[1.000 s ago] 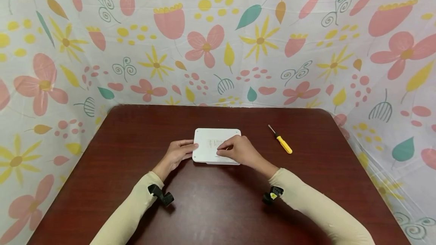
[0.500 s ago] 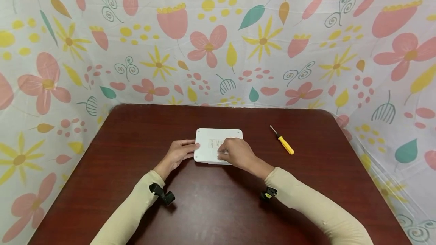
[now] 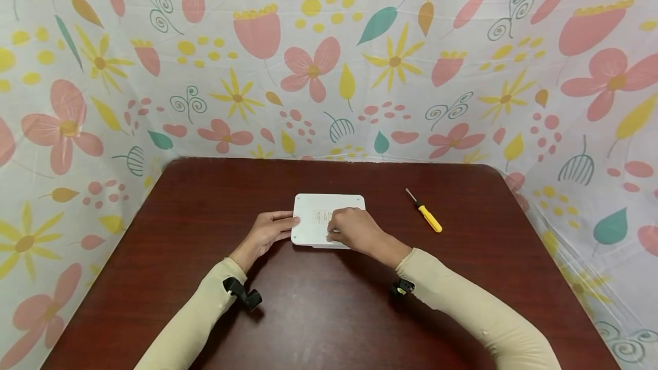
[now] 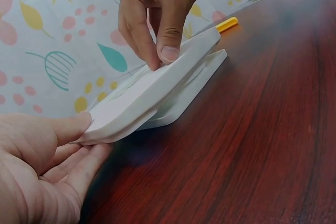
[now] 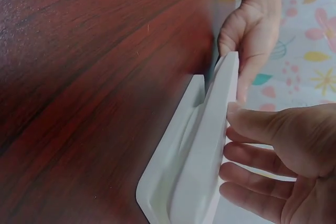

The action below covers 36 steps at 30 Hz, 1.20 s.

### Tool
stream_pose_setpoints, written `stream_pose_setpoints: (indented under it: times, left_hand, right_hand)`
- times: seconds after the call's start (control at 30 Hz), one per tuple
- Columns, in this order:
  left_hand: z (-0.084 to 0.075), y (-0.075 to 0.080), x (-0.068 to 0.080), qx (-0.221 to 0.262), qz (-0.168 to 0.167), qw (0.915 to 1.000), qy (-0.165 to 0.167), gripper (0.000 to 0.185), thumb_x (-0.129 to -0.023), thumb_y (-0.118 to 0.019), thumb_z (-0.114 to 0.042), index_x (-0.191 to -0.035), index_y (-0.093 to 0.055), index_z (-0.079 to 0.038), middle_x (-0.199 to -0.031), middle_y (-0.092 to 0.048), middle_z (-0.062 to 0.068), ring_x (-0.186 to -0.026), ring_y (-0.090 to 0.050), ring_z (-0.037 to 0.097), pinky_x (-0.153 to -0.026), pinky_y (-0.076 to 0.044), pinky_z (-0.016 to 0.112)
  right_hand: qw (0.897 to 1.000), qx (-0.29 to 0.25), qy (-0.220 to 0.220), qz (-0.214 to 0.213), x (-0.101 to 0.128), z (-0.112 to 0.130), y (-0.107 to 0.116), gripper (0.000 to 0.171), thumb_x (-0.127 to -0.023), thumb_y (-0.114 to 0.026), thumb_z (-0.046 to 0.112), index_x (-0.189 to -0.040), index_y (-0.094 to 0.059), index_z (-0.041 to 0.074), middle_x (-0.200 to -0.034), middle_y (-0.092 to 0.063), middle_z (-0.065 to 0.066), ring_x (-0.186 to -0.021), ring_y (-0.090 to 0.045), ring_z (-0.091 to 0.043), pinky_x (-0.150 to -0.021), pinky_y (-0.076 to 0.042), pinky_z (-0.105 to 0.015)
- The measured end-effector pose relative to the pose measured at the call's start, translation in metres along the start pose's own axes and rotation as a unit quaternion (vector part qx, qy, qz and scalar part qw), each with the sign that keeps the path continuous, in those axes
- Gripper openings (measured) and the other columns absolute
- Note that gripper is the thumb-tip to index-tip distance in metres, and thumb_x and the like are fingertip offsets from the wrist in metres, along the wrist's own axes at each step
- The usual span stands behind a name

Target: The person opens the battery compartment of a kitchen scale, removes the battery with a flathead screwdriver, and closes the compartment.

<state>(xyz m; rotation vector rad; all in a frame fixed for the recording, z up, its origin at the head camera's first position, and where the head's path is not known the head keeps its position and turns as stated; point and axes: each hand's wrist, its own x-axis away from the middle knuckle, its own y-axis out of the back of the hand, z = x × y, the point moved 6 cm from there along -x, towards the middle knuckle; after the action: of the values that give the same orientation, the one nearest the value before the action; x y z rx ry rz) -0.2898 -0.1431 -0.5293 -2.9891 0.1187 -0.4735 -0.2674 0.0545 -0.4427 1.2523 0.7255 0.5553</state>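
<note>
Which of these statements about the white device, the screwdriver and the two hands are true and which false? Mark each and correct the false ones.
1. The white plastic device lies on the dark wooden table. True.
2. The right hand holds the yellow-handled screwdriver. False: the screwdriver lies alone on the table, to the right of the device.
3. The left hand touches the device's left edge. True.
4. The device is black. False: it is white.
5. The right hand's thumb and fingers pinch the device's near edge. True, as the left wrist view shows.
</note>
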Motion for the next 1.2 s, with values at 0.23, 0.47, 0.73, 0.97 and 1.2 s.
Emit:
stream_pose_setpoints:
  times: [0.23,0.47,0.73,0.97,1.2]
  left_hand:
    - [-0.001,-0.001,-0.001,-0.003,0.004,1.0,-0.001,0.044,-0.093,-0.073,0.0,-0.132,-0.059,0.013,-0.112,-0.072,0.017,-0.094,-0.071,0.017,-0.087,-0.063,0.034]
    - [0.0,-0.001,-0.001,0.001,0.01,0.9999,-0.003,0.045,-0.093,-0.074,-0.001,-0.133,-0.059,0.013,-0.112,-0.072,0.018,-0.094,-0.071,0.017,-0.088,-0.062,0.034]
    - [0.001,0.001,-0.002,-0.003,0.01,0.9999,-0.005,0.046,-0.093,-0.075,-0.003,-0.133,-0.059,0.013,-0.116,-0.071,0.019,-0.096,-0.071,0.017,-0.09,-0.062,0.035]
    - [0.0,0.0,-0.002,0.0,0.009,1.0,-0.002,0.045,-0.092,-0.075,-0.002,-0.132,-0.06,0.013,-0.114,-0.072,0.019,-0.095,-0.071,0.017,-0.089,-0.062,0.034]
    - [0.001,0.001,-0.003,0.0,0.003,1.0,0.0,0.043,-0.092,-0.075,-0.002,-0.131,-0.062,0.011,-0.114,-0.072,0.018,-0.095,-0.071,0.017,-0.088,-0.062,0.034]
  right_hand:
    - [0.998,0.037,0.046,-0.005,0.002,0.006,0.0,0.012,-0.086,-0.084,0.017,-0.075,-0.078,0.014,-0.075,-0.067,0.003,-0.07,-0.064,-0.012,-0.064,-0.059,-0.033]
    - [0.995,0.071,0.063,-0.012,0.005,0.011,0.0,0.022,-0.09,-0.077,0.015,-0.068,-0.071,0.016,-0.071,-0.061,0.003,-0.065,-0.061,-0.015,-0.056,-0.056,-0.034]
    - [0.992,0.093,0.072,-0.043,0.008,0.011,-0.002,0.027,-0.089,-0.071,0.01,-0.065,-0.065,0.018,-0.069,-0.059,0.003,-0.06,-0.058,-0.016,-0.052,-0.055,-0.034]
    - [0.984,0.124,0.109,-0.072,0.012,0.016,0.002,0.021,-0.09,-0.074,0.014,-0.071,-0.066,0.015,-0.071,-0.061,0.002,-0.067,-0.063,-0.017,-0.051,-0.055,-0.033]
    - [0.98,0.132,0.11,-0.097,0.01,0.014,0.008,0.025,-0.09,-0.071,0.006,-0.069,-0.061,0.015,-0.068,-0.061,0.001,-0.064,-0.061,-0.016,-0.047,-0.051,-0.03]
